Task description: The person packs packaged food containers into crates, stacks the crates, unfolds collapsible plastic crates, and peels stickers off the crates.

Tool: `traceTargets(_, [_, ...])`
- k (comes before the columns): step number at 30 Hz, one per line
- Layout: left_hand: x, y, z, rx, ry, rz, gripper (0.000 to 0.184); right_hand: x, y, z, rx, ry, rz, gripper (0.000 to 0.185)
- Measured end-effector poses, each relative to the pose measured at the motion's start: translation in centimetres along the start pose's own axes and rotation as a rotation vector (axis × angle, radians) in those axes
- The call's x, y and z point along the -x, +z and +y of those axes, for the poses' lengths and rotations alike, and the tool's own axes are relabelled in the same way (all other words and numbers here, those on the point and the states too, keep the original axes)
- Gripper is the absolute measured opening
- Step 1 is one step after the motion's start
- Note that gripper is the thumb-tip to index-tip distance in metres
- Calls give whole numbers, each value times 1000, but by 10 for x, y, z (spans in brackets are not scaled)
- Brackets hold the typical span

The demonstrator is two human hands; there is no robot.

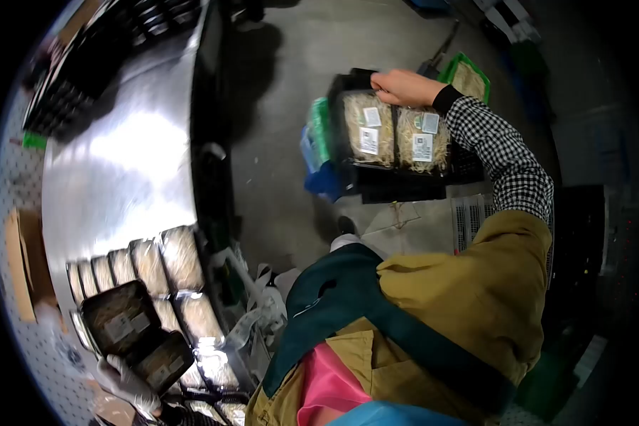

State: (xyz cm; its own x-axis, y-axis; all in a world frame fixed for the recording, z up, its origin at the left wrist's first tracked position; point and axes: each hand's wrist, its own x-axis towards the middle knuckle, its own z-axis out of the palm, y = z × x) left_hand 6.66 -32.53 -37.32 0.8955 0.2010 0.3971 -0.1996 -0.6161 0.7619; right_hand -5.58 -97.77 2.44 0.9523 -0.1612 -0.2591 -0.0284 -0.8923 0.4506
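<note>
My left hand (129, 385), in a pale glove, is at the lower left with its fingers against two dark packed trays (124, 323), held tilted above rows of packs. My right hand (408, 89) is bare and reaches out to the upper middle, its fingers curled at the top rim of a black crate (405, 190). Two clear-topped packs (369, 131) of pale, stringy contents with white labels lie side by side in that crate, just below the hand. The fingertips of the right hand are partly hidden.
A metal table (131, 170) runs along the left, with rows of wrapped packs (181, 259) at its near end and black crates (85, 78) at its far end. A green container (467, 77) stands beyond my right wrist. A cardboard piece (28, 263) is at the far left.
</note>
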Motion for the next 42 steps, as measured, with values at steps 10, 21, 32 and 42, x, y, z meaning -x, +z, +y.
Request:
traceTargets(10, [-207,0,186,-175,654,-622,8,-24,382,-305,-484,91,624,17])
traceTargets(21, [58,304,295,-47,1323,-900,20,33,473,-297,-1199,620,588,24])
traceTargets(32, [153,343,228,-269,1115,-821,4,-73,430,-314,-1269,844,520,51])
traceTargets(42, [26,-55,34,-66,288,-277,55,-130,287,-284,-719,675,883,40])
